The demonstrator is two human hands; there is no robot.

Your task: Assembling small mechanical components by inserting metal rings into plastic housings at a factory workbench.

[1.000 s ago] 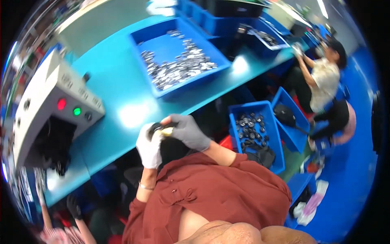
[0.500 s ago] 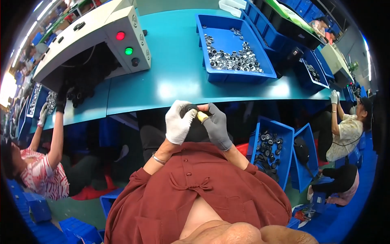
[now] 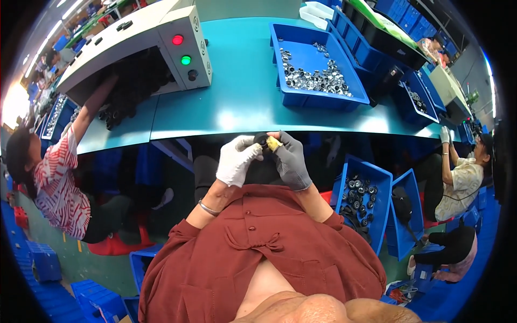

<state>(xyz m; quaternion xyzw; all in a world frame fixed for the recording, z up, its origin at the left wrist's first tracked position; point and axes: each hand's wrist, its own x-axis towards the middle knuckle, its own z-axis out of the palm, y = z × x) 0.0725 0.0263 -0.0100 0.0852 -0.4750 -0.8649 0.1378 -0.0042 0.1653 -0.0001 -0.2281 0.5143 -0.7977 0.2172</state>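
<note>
Just off the table's near edge, my two hands meet around a small black wheel-like part. My left hand, in a white glove, is closed on its left side with thumb and fingers pinching it. From the other side my right hand, gloved in grey with yellow on the thumb, presses its thumb and a bare-tipped finger to the same part. The part's round face shows between the fingers; its underside is hidden. Ahead on the table a blue tray holds many small shiny metal pieces.
A cream machine with red and green buttons stands at the left; a person reaches into its dark opening. Right of my lap, a blue bin contains several black wheels. Stacked blue crates flank the tray. Another person sits at right.
The black part has turned and shows more of its round face; both hands stay together around it. At left, the person has leaned in and reached deeper into the machine. The view has shifted slightly.
</note>
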